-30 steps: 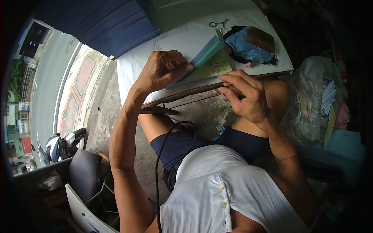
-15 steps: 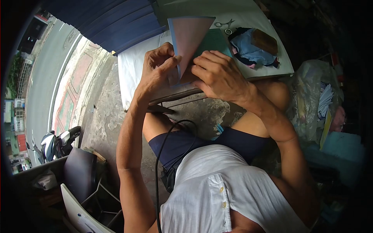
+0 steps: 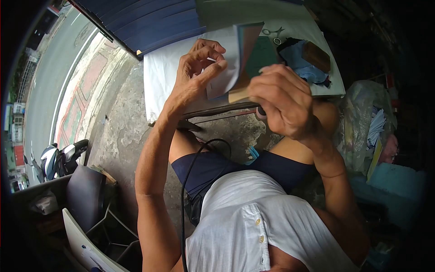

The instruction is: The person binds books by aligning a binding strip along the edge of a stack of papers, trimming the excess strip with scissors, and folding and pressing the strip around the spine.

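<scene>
Upright sheets of paper (image 3: 229,68), white with blue and pinkish ones behind, stand at the table's near edge. Beside their left side is my left hand (image 3: 201,65), its thumb and fingers curled toward each other; its fingertips are by the white sheet. A green cover (image 3: 263,58) lies behind the sheets. My right hand (image 3: 283,97) is closed, with a tan, flat piece (image 3: 239,94) sticking out from its fingers toward the foot of the sheets. The right hand is slightly blurred.
Stacked dark blue folders (image 3: 145,22) fill the far left of the white table (image 3: 158,81). Scissors (image 3: 274,34) lie near a blue cloth bundle with a brown block (image 3: 316,56). A plastic bag (image 3: 362,118) stands at right, and a black cable (image 3: 183,204) crosses my lap.
The sheets have been raised upright and shifted right. My right hand has moved off the sheets, toward the right, and now shows a tan piece in its fingers. The view has turned slightly.
</scene>
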A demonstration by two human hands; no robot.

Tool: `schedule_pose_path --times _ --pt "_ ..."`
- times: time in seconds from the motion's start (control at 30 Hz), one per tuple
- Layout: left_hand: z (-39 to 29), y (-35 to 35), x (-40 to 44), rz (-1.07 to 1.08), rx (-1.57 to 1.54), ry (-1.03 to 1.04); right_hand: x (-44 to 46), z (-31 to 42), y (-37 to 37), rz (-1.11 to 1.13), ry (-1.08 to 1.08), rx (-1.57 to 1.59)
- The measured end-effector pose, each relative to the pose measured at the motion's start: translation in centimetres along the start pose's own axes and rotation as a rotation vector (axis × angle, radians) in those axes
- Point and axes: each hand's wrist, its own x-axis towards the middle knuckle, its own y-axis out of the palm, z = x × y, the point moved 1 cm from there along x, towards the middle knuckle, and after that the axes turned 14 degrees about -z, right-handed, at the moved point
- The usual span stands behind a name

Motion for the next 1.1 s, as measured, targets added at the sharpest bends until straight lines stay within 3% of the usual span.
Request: schedule_pose_path --times 0.03,0.1,0.17,0.23,0.27,0.37,0.43,0.57,0.63,0.7,0.73,0.83,0.87,0.93,1.03,1.1 --pt "-0.1 -0.1 0.2 -0.004 -0.001 0.004 -0.7 1.2 -1.4 -0.095 0.213 0.163" --pt "-0.3 -0.3 0.7 -0.139 0.332 0.241 -1.9 2.9 -3.8 -0.261 0.521 0.434" --pt "-0.3 -0.5 1.5 -0.096 0.494 0.309 -3.0 4.5 -4.7 -0.303 0.894 0.526" --pt "-0.2 -0.5 2.2 -0.074 0.853 0.295 -4.3 4.2 -4.3 0.033 1.222 0.642" --pt "0.2 -1.0 2.7 -0.029 0.866 0.264 -5.5 3.9 -3.2 0.114 1.322 0.625" --pt "0.6 -1.7 3.3 0.0 0.882 0.326 -7.3 2.2 -1.3 0.221 1.399 0.615" --pt "-0.4 -1.5 2.0 -0.015 0.894 0.338 -7.5 1.0 -0.9 0.138 1.416 0.632" --pt "-2.9 -1.1 -3.4 -0.174 0.977 0.129 -7.4 -1.5 -2.6 0.041 1.5 0.659" --pt "-4.1 -0.6 -6.5 -0.148 0.895 0.018 -7.8 -3.5 -3.6 0.053 1.371 0.749" --pt "-4.2 0.4 -8.9 -0.113 0.88 0.136 -8.7 -6.1 -3.9 0.208 1.189 0.447" --pt "-4.2 1.1 -9.6 -0.12 0.891 0.132 -9.2 -6.7 -4.0 0.227 0.981 0.255" --pt "-2.6 2.0 -10.5 -0.215 0.986 0.218 -9.2 -6.8 -3.8 0.021 0.759 0.097" --pt "-2.4 2.0 -10.4 -0.218 0.99 0.217 -8.7 -7.2 -3.9 0.057 0.977 0.424" --pt "-2.1 2.2 -10.0 -0.238 0.955 0.163 -7.8 -7.2 -4.2 0.089 1.183 0.758" --pt "-2.3 2.3 -9.7 -0.234 1.004 0.177 -6.7 -6.1 -4.9 0.038 1.25 0.496" --pt "-3.8 3.0 -9.4 -0.295 0.959 0.298 -4.7 -3.9 -6.0 -0.058 1.025 0.178"
